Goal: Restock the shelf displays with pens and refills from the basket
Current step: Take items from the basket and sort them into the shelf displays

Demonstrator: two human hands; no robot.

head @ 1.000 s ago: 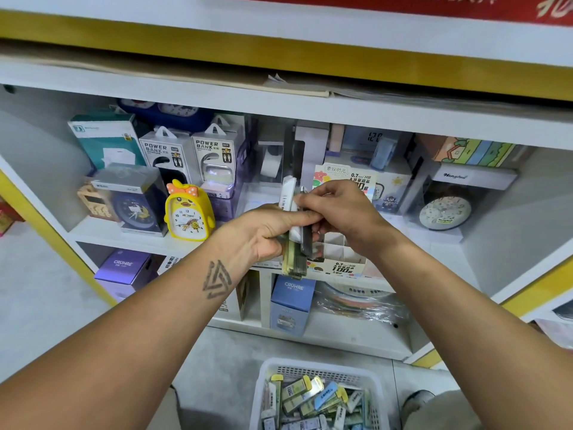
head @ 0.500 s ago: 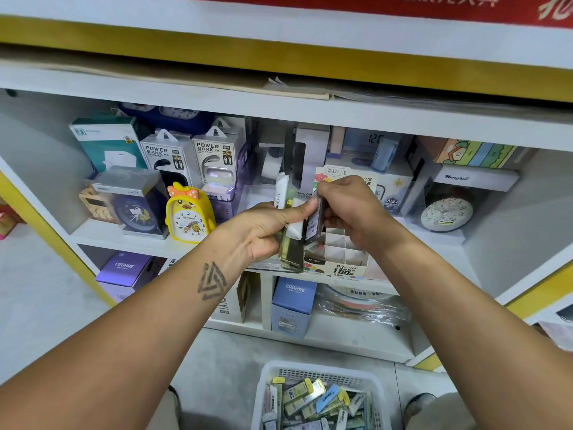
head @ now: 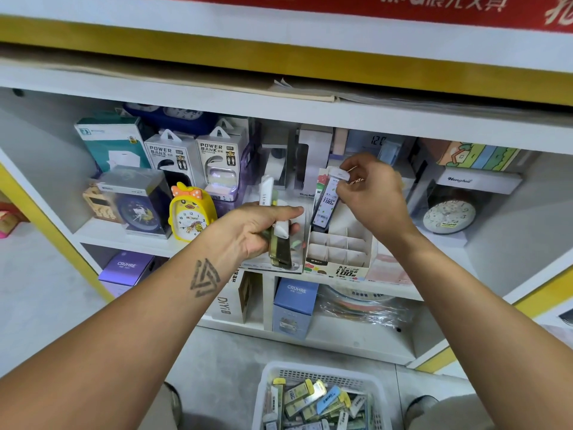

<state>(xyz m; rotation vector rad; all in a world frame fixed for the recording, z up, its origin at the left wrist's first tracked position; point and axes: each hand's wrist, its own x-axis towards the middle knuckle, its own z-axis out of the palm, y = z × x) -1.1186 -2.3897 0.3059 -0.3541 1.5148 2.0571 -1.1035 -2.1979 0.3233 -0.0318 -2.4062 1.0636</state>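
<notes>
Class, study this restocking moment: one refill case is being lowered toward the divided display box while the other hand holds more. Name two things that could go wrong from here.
1. The right hand pinches the refill case only at its top, tilted; it may catch a divider of the display box instead of entering a slot.
2. The left hand holds a bundle of cases in a loose grip; one might slip toward the basket or the floor.

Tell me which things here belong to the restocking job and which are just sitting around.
Job: right hand pinching refill case; left hand holding spare refill cases; divided display box; basket.

Not job: duck alarm clock; power bank boxes; round clock.
</notes>
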